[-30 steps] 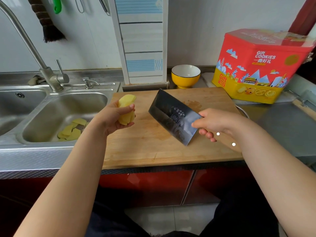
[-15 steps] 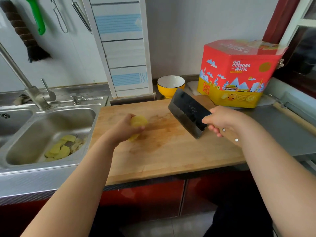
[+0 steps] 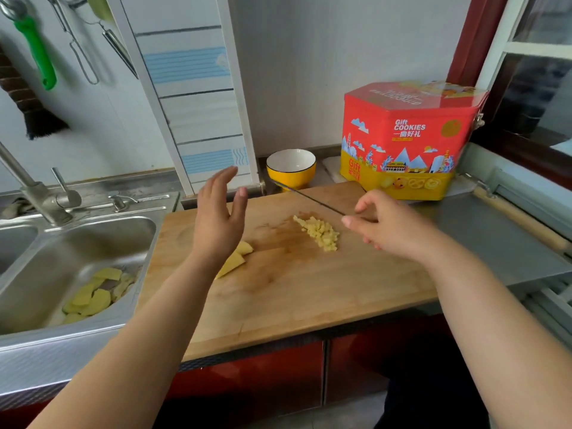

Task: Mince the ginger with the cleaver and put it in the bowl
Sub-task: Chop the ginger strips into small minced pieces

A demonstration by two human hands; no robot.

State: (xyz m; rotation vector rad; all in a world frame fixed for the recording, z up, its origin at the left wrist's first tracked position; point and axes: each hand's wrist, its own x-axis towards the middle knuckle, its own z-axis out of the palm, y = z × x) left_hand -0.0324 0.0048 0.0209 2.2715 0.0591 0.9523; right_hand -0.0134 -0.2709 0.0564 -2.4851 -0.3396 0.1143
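A heap of small diced ginger [image 3: 320, 233] lies on the wooden cutting board [image 3: 294, 289]. Two larger uncut ginger pieces [image 3: 236, 258] lie to its left, partly behind my left wrist. My left hand [image 3: 218, 218] is raised above the board, fingers spread, holding nothing. My right hand [image 3: 388, 226] grips the handle of the cleaver [image 3: 309, 198], whose blade shows edge-on as a thin dark line just right of the diced heap. The yellow bowl [image 3: 291, 170] with a white inside stands empty behind the board.
A steel sink [image 3: 62, 267] at left holds ginger peelings [image 3: 93, 294], with a tap [image 3: 40, 196] behind it. A red and yellow cookie tin [image 3: 408, 140] stands at the back right. A rolling pin [image 3: 523, 221] lies by the window ledge.
The whole ginger piece left my left hand; diced ginger and two chunks now lie on the board. The left hand has lifted and opened. The cleaver has turned edge-on beside the heap.
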